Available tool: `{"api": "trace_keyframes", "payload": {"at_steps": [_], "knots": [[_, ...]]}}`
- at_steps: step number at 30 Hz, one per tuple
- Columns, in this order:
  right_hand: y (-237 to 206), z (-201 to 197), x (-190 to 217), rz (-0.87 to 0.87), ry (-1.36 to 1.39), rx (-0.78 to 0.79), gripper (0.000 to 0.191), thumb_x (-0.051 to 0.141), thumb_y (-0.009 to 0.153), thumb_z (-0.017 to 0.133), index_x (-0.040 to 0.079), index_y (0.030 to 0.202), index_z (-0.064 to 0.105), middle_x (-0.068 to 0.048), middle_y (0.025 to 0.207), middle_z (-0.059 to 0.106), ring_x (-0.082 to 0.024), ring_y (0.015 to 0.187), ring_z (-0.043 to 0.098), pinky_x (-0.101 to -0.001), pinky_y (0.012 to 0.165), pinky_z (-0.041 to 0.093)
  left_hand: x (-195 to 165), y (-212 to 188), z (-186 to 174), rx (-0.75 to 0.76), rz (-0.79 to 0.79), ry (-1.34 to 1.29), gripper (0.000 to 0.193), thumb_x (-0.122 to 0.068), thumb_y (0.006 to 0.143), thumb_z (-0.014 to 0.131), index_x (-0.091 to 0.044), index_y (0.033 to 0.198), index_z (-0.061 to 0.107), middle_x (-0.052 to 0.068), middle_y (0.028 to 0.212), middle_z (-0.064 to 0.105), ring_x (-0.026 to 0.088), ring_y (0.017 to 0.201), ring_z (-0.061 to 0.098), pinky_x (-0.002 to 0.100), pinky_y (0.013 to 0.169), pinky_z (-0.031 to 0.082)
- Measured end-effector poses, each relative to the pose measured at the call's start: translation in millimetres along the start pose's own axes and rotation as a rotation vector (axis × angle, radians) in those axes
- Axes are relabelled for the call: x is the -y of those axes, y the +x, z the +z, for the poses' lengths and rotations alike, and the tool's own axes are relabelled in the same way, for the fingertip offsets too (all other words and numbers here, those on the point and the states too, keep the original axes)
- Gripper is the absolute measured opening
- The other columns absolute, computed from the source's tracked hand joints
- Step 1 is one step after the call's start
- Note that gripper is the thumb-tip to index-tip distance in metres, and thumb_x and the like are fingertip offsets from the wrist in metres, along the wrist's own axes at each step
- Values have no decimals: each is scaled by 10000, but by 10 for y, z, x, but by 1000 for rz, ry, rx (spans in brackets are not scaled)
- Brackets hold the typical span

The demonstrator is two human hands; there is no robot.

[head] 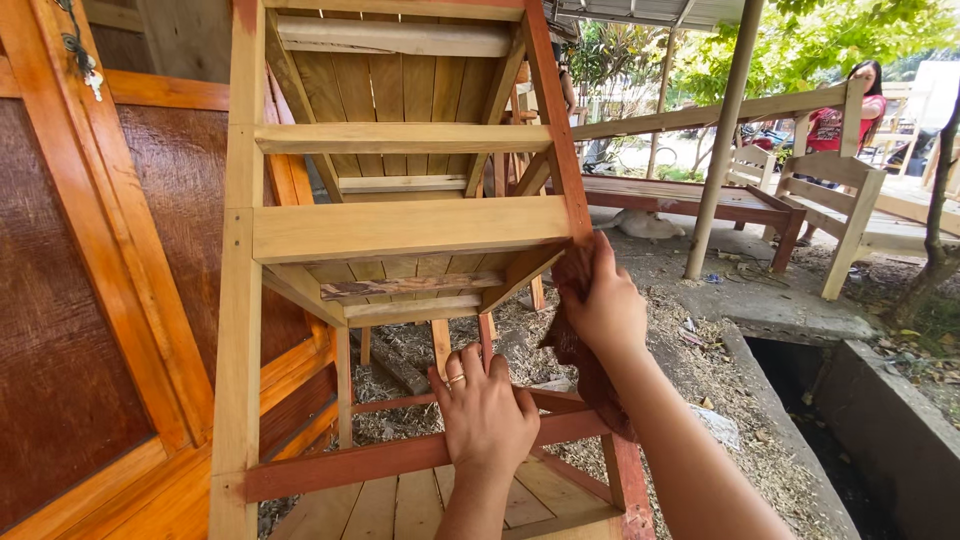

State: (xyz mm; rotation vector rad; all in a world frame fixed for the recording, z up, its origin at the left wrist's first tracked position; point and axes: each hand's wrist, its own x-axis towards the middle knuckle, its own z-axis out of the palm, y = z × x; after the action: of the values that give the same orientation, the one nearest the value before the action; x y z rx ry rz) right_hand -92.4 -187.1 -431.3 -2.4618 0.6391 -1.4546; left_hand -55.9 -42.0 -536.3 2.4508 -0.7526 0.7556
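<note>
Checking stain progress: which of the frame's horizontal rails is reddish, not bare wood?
The lowest rail, under the left hand. It is reddish-brown; the rails above it are pale bare wood.
</note>
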Motion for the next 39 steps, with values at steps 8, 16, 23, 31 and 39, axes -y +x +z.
{"api": "trace_keyframes", "payload": {"at_steps": [8,16,23,31,39], "knots": [[-832,33,-563,210,109,114,795,332,718,811,193,1419,464,-233,1038,747,-450,985,713,-513,874,567,-22,-7,-46,55,-23,22,479,-326,850,625,-93,1269,639,162,1409,451,344,1362,368,648,1170,184],[-1160,74,-699,183,318,-50,655,207,752,797,154,1373,597,-193,1069,763,-348,1022,748,-427,857,586,-53,-35,-44,38,-9,48,467,-340,840,620,-76,1224,644,158,1367,463,338,1350,392,654,1163,198],[-1975,127,-1269,247,410,-39,641,41,715,664,156,1346,657,-176,1091,790,-315,1043,770,-382,891,583,-5,14,-41,69,25,123,441,-369,890,595,-56,1196,649,178,1318,495,340,1293,448,664,1158,224],[-1973,50,-1136,273,65,109,908,252,678,895,254,1482,475,-148,1189,728,-351,1043,719,-448,859,587,-12,-47,31,35,27,123,401,-363,873,590,-77,1140,676,161,1303,513,332,1308,449,637,1167,226],[-1518,115,-767,158,-348,236,1027,361,811,800,185,1608,176,-154,935,739,-377,765,734,-492,656,586,16,4,113,-28,34,130,416,-374,843,599,-71,1115,687,183,1295,512,353,1303,443,614,1135,245]]}}
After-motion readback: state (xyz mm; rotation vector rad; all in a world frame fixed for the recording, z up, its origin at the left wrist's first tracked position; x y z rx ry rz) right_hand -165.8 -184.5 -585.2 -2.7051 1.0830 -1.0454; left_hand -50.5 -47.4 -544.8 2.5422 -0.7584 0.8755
